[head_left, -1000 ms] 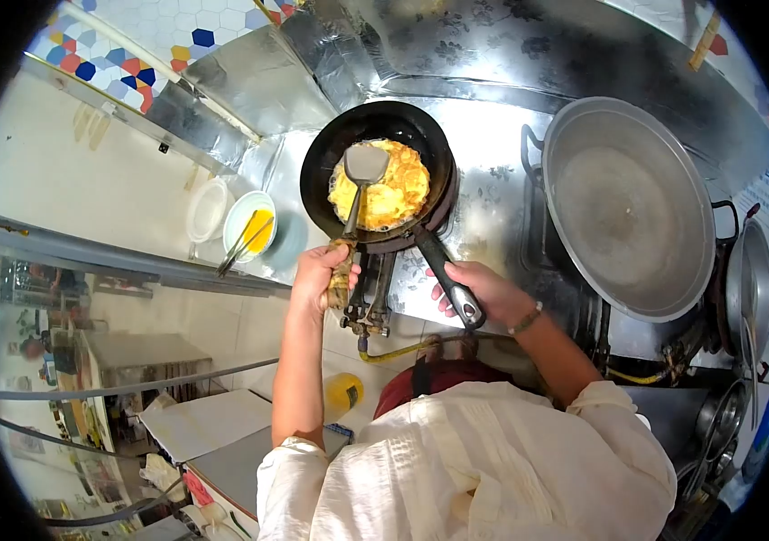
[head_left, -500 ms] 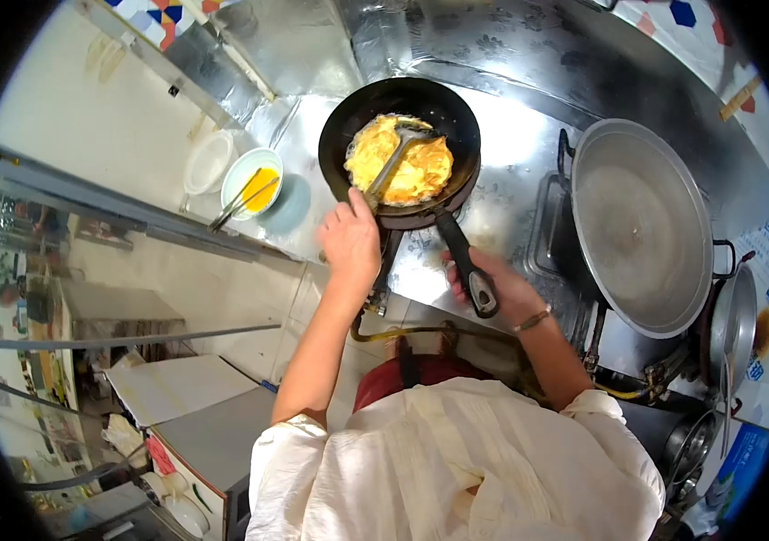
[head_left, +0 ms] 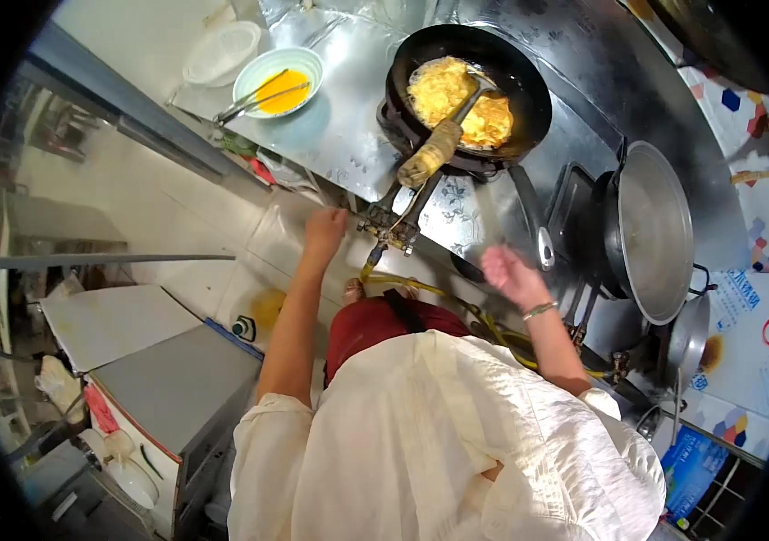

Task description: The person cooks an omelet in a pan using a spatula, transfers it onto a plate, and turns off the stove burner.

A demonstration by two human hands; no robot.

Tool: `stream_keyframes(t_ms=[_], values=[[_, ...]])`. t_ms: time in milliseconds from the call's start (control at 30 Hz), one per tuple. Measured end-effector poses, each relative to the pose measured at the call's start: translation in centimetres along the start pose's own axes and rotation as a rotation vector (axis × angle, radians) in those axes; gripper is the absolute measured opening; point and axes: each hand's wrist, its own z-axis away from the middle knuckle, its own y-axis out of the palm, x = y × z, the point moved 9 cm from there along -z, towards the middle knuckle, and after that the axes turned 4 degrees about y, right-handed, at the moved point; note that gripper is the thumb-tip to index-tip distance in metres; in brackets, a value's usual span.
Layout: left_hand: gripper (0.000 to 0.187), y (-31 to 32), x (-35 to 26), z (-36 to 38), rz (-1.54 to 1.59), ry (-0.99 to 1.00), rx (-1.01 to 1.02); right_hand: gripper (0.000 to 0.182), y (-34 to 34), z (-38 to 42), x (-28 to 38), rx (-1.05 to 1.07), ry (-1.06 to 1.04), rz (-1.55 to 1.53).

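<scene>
The dark frying pan [head_left: 533,86] sits on a burner at the top, holding yellow, browned fried egg [head_left: 439,88]. A spatula [head_left: 443,144] lies on the egg, its thick wrapped handle resting over the pan's near rim. My left hand [head_left: 326,232] is in the air below the counter edge, fingers curled in, with nothing visible in it. My right hand [head_left: 512,276] hovers just left of the tip of the pan's black handle [head_left: 529,212], fingers loosely apart, holding nothing. A pale bowl [head_left: 245,87] of beaten egg with chopsticks across it stands at the left.
A white lid or dish [head_left: 222,54] lies beside the bowl. A wide grey pan [head_left: 655,230] is on the right, with a smaller metal pan [head_left: 689,338] below it. The gas valve and yellow hose [head_left: 484,316] run under the counter's front edge.
Both hands have let go: my left hand has left the spatula and my right hand the pan handle, each now lower and apart from them. The view has shifted.
</scene>
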Motion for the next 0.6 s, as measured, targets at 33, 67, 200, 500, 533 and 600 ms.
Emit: stream_keyframes(t_ms=[33, 67, 200, 500, 533, 600], values=[[0.032, 1.6, 1.2, 0.6, -0.017, -0.006, 0.071, 0.022, 0.7, 0.2, -1.4, -0.076, 0.017, 0.238], [0.033, 3.2, 2.4, 1.0, -0.031, -0.009, 0.140, 0.021, 1.6, -0.3, -3.1, -0.151, 0.037, 0.479], [0.040, 4.8, 1.9, 2.8, 0.357, -0.384, 0.273, 0.028, 5.6, -3.5, -8.3, -0.252, 0.028, 0.577], [0.041, 6.1, 2.7, 1.6, 0.539, -0.381, 0.352, 0.021, 8.7, -7.3, -11.0, -0.321, -0.084, 0.391], [0.041, 6.3, 2.9, 1.5, 0.572, -0.377, 0.357, 0.021, 8.9, -7.4, -11.0, -0.334, -0.116, 0.387], [0.040, 6.7, 3.2, 1.6, 0.622, -0.364, 0.365, 0.021, 8.8, -7.2, -11.2, -0.403, -0.126, 0.382]])
